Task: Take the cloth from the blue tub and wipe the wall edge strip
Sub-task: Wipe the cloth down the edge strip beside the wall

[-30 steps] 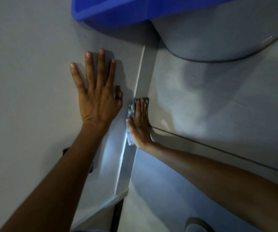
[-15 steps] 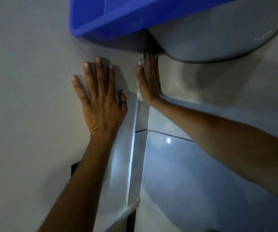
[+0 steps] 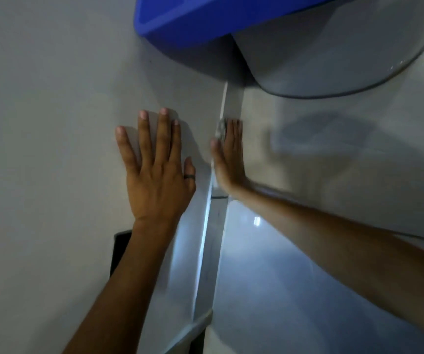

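Blue plastic fills the top of our view: the blue tub (image 3: 187,24) sits above the wall corner, beside a pale rounded fixture (image 3: 333,47) whose nature we cannot tell. The cloth (image 3: 221,129) is no longer in it. We have it under our right hand (image 3: 228,159), only a small crumpled bit of it showing past the fingertips and along the thumb side of the palm.

Our right hand is flat, fingers pressed together and laid lengthwise along the wall edge strip (image 3: 232,100), pressing the cloth against it. The hand looks blurred, so we judge it to be in mid-stroke, though we cannot tell which way it travels. Our left hand (image 3: 154,169) holds nothing: it lies flat with fingers spread on the wall (image 3: 52,123) just beside the strip, seemingly bracing us.

As for progress, the fetching is done and the wiping is under way. A short bare stretch of strip runs from the fingertips to the shadow under the tub, and a long glossy run reaches down from the wrist to the lower end of the corner. We cannot tell from the sheen which parts are already clean, so both stretches may need passes.
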### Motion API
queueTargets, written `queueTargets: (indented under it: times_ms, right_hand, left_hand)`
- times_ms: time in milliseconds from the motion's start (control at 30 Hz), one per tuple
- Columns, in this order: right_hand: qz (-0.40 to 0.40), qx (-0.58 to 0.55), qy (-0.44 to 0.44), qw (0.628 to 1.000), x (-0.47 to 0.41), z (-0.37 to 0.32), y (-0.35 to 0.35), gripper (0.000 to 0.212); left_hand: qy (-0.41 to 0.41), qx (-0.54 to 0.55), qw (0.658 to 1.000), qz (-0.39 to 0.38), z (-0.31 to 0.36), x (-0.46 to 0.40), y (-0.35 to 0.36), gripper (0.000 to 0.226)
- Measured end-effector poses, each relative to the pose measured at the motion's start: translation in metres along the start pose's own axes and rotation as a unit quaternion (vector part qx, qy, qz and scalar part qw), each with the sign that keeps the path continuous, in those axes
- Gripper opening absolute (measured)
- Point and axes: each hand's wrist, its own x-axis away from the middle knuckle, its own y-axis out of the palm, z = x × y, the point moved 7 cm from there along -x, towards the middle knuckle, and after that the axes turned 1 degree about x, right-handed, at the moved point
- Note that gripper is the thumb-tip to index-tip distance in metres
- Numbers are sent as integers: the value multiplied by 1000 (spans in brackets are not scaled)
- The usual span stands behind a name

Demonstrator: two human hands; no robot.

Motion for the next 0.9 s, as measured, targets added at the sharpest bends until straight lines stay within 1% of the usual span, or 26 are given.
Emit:
queueTargets:
  times_ms: [67,133,200,267,367,567,633,800,900]
  right_hand:
    - [15,-6,13,1000,-53,-15,-18,74]
    - [38,-2,1,999,-90,-29,-34,68]
    - [52,10,-13,999,-102,-36,-38,65]
    - [41,11,-7,999,-98,-36,-34,69]
    - [20,19,-2,1000,-68,-28,-26,74]
    - [-1,50,1,999,25,-2,3,74]
    - [-17,52,10,998,54,3,12,75]
    - [-65,42,55,995,130,19,27,88]
    - [-52,32,66,996,145,24,32,85]
  left_hand:
    - [9,-15,1000,-8,3,-3,1,80]
    - [10,-17,1000,-22,3,-4,1,81]
    - [7,-20,999,-32,1,-4,-2,82]
    - [6,-10,999,-43,0,-2,-6,82]
    - [1,16,998,-66,-2,3,-11,81]
    - [12,34,996,-79,-26,40,-23,79]
    - [11,40,997,-67,-38,57,-27,78]
    - [14,42,998,-34,-54,111,-39,75]
    - [31,38,998,-36,-58,161,-41,75]
